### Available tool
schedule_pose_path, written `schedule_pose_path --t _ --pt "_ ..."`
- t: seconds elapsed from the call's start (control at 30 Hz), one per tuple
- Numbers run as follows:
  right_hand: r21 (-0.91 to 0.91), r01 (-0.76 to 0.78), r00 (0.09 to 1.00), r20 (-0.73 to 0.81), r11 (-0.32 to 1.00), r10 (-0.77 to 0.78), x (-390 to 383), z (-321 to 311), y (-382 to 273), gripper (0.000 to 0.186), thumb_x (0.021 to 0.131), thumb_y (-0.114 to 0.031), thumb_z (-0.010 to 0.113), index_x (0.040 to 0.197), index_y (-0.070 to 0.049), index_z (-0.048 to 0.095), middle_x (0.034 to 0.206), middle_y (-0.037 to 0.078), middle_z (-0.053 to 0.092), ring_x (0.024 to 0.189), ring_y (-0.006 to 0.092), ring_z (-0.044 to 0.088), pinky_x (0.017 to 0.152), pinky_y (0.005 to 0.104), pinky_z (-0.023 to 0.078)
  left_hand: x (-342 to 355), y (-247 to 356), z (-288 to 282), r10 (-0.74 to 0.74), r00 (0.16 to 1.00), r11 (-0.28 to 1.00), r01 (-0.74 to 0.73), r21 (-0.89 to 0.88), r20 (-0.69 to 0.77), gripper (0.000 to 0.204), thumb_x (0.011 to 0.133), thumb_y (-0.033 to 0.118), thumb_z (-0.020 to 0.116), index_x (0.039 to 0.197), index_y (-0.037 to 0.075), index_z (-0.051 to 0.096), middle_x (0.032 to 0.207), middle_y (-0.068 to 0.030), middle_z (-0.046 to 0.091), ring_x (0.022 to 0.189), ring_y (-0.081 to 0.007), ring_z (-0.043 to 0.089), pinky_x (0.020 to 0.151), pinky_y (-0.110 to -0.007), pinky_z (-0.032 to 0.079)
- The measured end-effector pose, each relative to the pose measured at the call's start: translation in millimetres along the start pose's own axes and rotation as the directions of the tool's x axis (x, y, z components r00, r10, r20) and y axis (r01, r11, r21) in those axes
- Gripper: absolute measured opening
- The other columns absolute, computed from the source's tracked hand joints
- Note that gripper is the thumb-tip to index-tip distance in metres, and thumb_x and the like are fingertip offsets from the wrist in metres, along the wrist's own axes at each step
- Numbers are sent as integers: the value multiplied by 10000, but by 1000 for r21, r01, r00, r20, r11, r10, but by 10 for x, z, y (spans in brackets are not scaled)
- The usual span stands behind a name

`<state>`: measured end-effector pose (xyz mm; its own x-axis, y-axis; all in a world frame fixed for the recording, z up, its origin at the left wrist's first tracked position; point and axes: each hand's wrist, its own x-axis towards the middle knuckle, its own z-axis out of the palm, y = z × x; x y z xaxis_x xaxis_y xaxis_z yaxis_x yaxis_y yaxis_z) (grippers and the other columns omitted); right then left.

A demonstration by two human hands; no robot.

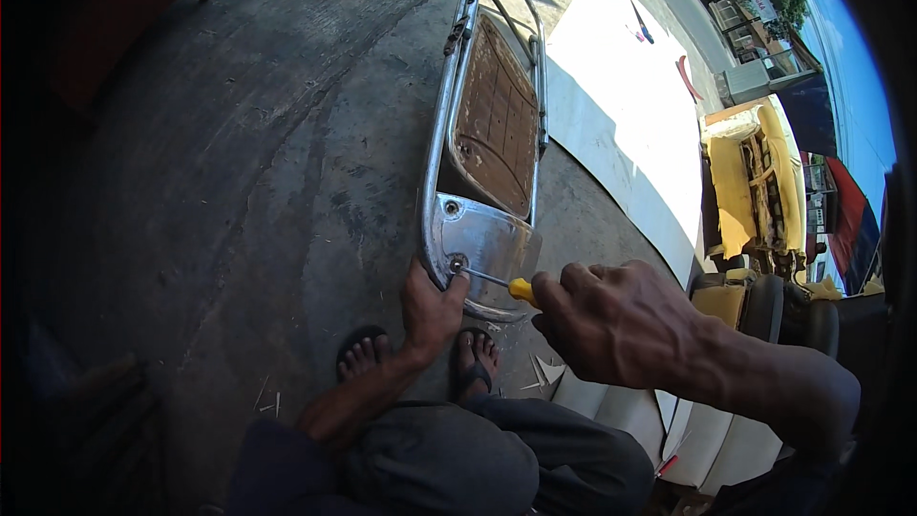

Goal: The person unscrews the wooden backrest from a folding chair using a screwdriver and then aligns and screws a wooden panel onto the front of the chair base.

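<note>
A folding chair with a tubular metal frame [438,124] stands in front of me, its brown board [495,115] worn and scuffed. Across the near end of the frame sits a shiny metal panel [489,238] with two round screw recesses. My left hand [435,311] grips the frame's near corner, thumb beside the lower recess. In my right hand [611,320] is a screwdriver [522,290] with a yellow handle, held closed in the fingers. Its shaft points left, and the tip meets the lower recess by my left thumb. The screw head itself is too small to make out.
A large white sheet [621,86] lies on the concrete at right, bearing scissors [642,23] and a red curved strip [688,78]. Torn yellow foam seating [755,186] stands farther right. Pale seat padding [611,406] and scraps [547,370] lie near my feet.
</note>
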<state>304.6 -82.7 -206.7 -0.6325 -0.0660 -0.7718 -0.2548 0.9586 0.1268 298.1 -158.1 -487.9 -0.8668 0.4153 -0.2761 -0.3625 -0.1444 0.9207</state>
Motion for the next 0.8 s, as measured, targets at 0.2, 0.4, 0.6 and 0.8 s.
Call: schedule_pose_path --t 0.2,0.4,0.6,0.8 --pt "-282 184 885 -369 942 -283 201 18 76 272 1011 -175 596 1105 80 583 880 193 631 570 172 613 396 295 479 96 0 -280 43 996 999 -40 31 -82 396 834 91 706 1180 -69 599 1030 -214 715 934 -294 719 850 -402 539" --pt "274 -85 995 78 958 66 175 -38 139 223 1009 -156 580 1008 59 638 828 167 681 557 161 620 407 298 494 60 -89 -48 26 999 999 -27 -35 -40 399 835 88 706 1186 -69 599 1033 -202 719 932 -287 714 855 -392 536" --pt "-158 215 870 -416 964 -263 229 88 48 210 996 -119 564 1057 79 601 802 157 642 601 221 618 480 350 544 162 -25 -388 17 994 1000 -16 13 -104 396 830 93 722 1172 -70 606 1027 -191 717 933 -259 701 849 -381 534" --pt "423 -154 982 168 893 90 202 -273 72 229 992 -72 520 1095 119 595 779 176 621 589 258 595 498 372 521 70 -113 -27 -73 997 995 73 -61 -1 389 837 100 734 1164 -71 612 1023 -178 713 927 -247 693 844 -377 533"
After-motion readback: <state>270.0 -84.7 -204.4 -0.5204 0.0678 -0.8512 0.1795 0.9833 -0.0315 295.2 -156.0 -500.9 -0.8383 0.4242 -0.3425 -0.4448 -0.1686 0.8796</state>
